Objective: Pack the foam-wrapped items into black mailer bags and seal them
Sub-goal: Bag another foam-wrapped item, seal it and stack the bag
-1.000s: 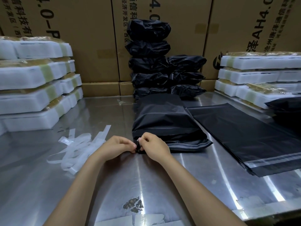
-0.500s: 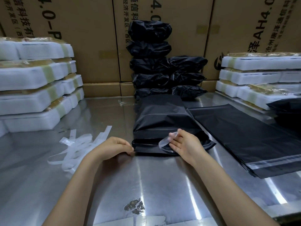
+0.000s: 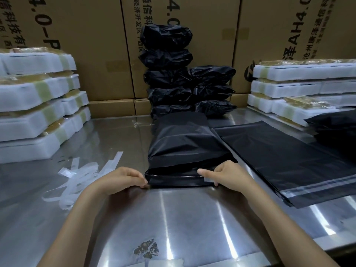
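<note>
A filled black mailer bag (image 3: 183, 149) lies lengthwise on the steel table (image 3: 192, 218), its open flap end toward me. My left hand (image 3: 125, 179) pinches the flap's left corner. My right hand (image 3: 225, 175) grips the right end of the flap, a clear peel-off strip (image 3: 208, 179) pinched in its fingers and the thumb pointing left along the fold. Flat empty mailer bags (image 3: 289, 160) are stacked just right of it. Foam-wrapped items sit in stacks at the left (image 3: 34, 116) and right (image 3: 300, 85).
Sealed black parcels (image 3: 179, 78) are piled against cardboard boxes (image 3: 86, 45) at the back. Discarded clear liner strips (image 3: 77, 178) lie left of my left hand. Another black bag (image 3: 339, 130) rests on the right foam stack.
My right hand slid from the flap's left corner to its right end, drawing the clear strip along. My left hand stayed at the left corner.
</note>
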{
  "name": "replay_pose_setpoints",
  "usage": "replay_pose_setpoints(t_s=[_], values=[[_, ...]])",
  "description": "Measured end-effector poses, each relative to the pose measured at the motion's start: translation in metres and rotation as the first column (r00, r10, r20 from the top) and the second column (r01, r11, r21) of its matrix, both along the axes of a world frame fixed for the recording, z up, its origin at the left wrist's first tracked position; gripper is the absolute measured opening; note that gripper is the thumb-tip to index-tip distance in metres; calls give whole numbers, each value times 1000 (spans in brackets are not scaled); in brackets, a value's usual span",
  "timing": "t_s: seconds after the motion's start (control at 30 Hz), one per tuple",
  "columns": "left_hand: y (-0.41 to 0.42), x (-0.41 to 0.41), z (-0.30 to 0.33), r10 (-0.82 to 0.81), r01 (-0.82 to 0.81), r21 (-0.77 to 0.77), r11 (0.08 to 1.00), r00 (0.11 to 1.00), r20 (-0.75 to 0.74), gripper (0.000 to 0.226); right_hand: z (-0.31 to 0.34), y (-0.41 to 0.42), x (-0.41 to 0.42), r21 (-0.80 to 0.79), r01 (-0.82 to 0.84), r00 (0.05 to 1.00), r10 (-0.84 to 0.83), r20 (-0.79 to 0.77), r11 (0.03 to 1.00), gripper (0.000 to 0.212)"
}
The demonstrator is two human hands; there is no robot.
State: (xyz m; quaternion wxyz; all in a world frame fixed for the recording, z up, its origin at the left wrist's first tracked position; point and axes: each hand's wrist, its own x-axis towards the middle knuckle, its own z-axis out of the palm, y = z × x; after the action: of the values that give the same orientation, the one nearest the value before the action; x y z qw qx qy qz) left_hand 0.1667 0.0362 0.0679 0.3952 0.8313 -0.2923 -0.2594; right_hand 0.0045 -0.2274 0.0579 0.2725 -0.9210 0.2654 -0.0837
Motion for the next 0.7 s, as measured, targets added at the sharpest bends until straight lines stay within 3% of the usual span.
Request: replay_pose_setpoints(t_s=[0.1, 0.17, 0.23, 0.27, 0.3, 0.4, 0.47, 0.6, 0.7], values=[[0, -2, 1, -6, 6, -8, 1000, 1000, -9, 13, 0, -5, -1, 185, -49, 995, 31, 100, 982, 57], [0, -4, 3, -16, 16, -8, 1000, 1000, -19, 13, 0, -8, -3, 458, 17, 948, -160, 276, 889, 42], [1, -4, 4, -35, 36, 6, 999, 999, -20, 14, 1, -17, -4, 772, -1, 823, -439, 362, 635, 28], [1, -5, 5, -44, 44, 15, 999, 999, -21, 15, 0, -23, -4, 868, -72, 755, -541, 370, 492, 36], [2, -6, 6, -51, 52, 26, 998, 998, -22, 16, 1, -27, -7, 914, -164, 696, -613, 374, 371, 10], [3, -6, 6, -69, 70, 45, 997, 997, -22, 18, -1, -44, -19, 929, -360, 556, -781, 286, 84, 31], [3, -7, 7, -72, 73, 38, 997, 997, -26, 18, -2, -52, -29, 895, -441, 545, -814, 201, -74, 42], [4, -10, 12, -118, 121, 79, 990, 992, -34, 16, 0, -63, -47, 737, -623, 533, -831, 157, -260, 49], [2, -11, 13, -145, 148, 74, 986, 988, -43, 15, 2, -72, -58, 608, -741, 460, -876, 149, -285, 50]])
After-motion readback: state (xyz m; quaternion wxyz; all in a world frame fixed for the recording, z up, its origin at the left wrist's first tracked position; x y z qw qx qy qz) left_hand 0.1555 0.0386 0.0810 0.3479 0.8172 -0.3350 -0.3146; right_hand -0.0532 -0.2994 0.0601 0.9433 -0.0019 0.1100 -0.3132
